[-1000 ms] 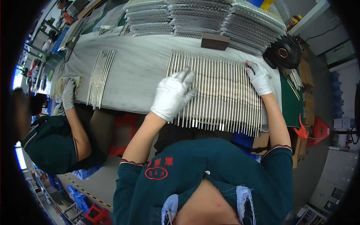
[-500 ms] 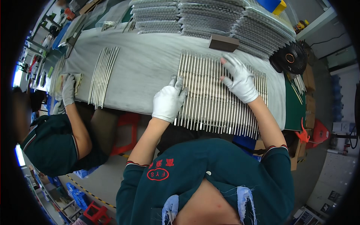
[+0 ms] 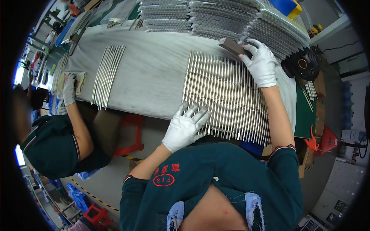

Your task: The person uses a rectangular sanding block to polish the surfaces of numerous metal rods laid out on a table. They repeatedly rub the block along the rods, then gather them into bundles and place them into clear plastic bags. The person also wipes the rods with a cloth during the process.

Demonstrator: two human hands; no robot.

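A wide row of slim silvery metal rods lies side by side on the cloth-covered table in front of me. My left hand, in a white glove with greyed fingertips, rests with fingers spread over the near left ends of the rods. At the far right corner of the row, my gloved right hand grips the end of a dark brown rectangular block between thumb and fingers. The block is tilted, its left end pointing away toward the stacks.
Stacks of bubble-wrapped packs line the table's far side. A black fan stands at the right. Left of my row lies a smaller group of rods. A co-worker's gloved hand presses a cloth at the far left.
My right hand has moved away from me, off the rods, and taken hold of the brown block, turning it. My left hand has slid nearer me, to the rods' near ends.
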